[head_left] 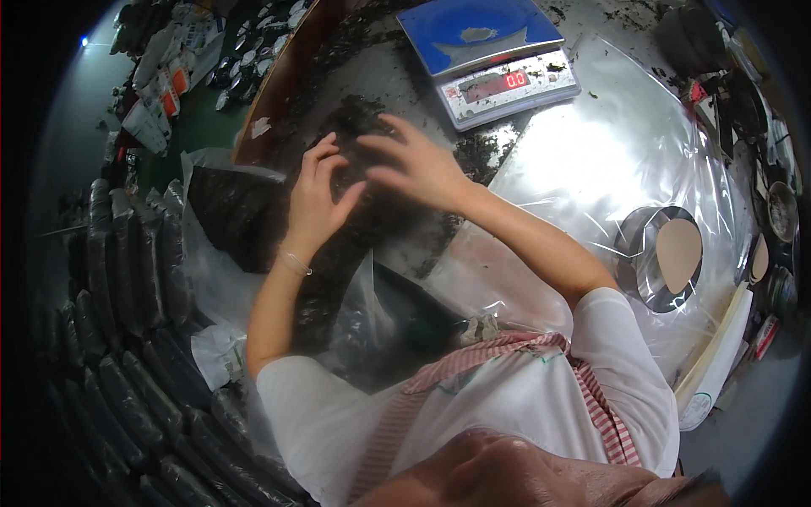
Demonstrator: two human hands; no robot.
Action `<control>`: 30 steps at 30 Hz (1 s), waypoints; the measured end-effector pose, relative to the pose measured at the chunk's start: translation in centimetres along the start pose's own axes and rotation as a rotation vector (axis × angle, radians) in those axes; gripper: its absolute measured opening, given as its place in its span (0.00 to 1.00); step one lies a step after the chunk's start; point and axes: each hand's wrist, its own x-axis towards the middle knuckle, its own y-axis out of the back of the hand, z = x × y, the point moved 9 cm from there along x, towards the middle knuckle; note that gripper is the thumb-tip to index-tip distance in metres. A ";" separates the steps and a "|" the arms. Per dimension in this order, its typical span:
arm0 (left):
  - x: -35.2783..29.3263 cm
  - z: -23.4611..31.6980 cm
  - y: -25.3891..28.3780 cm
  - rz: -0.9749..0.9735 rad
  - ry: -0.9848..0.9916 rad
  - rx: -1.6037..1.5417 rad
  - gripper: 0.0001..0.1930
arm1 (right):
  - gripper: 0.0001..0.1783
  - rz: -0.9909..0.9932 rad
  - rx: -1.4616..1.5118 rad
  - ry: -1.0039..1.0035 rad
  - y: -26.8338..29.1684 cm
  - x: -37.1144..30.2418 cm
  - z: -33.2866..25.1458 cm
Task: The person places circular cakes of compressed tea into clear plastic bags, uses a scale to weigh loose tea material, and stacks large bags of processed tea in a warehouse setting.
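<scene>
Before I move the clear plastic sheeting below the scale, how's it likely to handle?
Probably floppy: the clear plastic sheeting looks thin and creased. Likely slippery too, judging by its glossy glare. Pulling it might drag the round grey ring, which appears to rest on it.

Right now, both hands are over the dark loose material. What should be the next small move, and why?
Probably bring the left hand and the right hand together around some dark loose material: their fingers look curved and apart, facing each other, with nothing clearly held, and the blue-topped scale carries no heap.
</scene>
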 end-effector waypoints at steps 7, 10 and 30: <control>0.9 2.0 0.3 0.012 -0.103 0.121 0.10 | 0.19 0.153 -0.018 -0.026 2.0 0.1 1.8; 0.6 1.8 0.1 -0.039 -0.096 0.116 0.11 | 0.23 0.080 0.055 -0.041 -0.2 -0.2 0.1; -0.1 0.4 1.0 0.083 -0.037 0.056 0.17 | 0.26 0.159 -0.039 0.171 0.6 0.8 -1.6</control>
